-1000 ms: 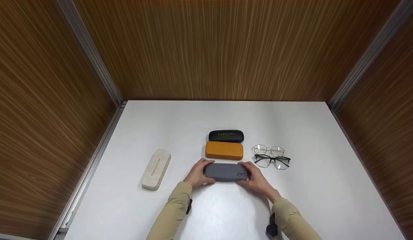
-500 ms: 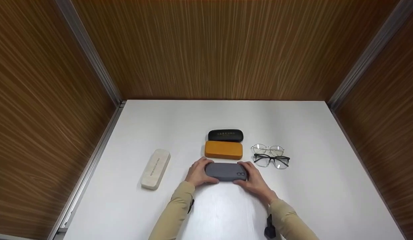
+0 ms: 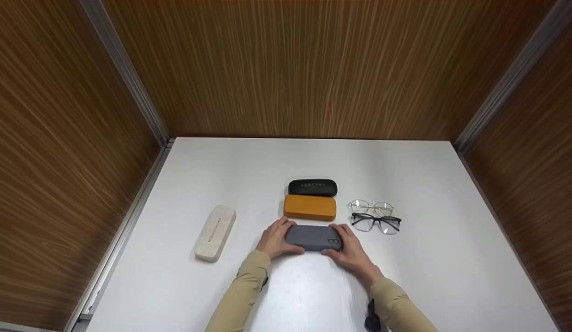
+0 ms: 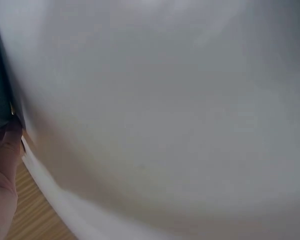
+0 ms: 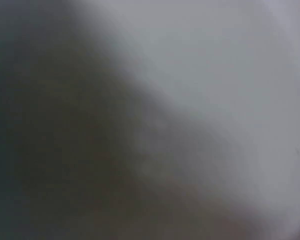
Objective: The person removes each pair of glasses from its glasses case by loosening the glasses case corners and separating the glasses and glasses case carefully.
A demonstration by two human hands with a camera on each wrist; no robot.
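At the near edge, two forearms are covered by khaki fabric sleeves (image 3: 240, 290), and a small black device (image 3: 372, 318) is worn at the right wrist. Beyond them, a slate-grey, rounded oblong eyeglass case (image 3: 311, 237) printed with a small glasses outline is held lengthwise: its left end is gripped between thumb and fingers by the left hand (image 3: 274, 240), its right end likewise by the right hand (image 3: 353, 253). Well to the left, a cream oblong case (image 3: 215, 234) with dark lettering is laid aslant on the white worktop (image 3: 249, 170). To the right, black-framed glasses (image 3: 376, 218) are placed just before thin gold-rimmed glasses (image 3: 372, 204). Behind the grey case, a mustard-yellow oblong case (image 3: 309, 207) is seen, backed closely by a black rounded case (image 3: 312, 187) with faint lettering. The far side is closed by a brown wood-grain panel (image 3: 286, 69).
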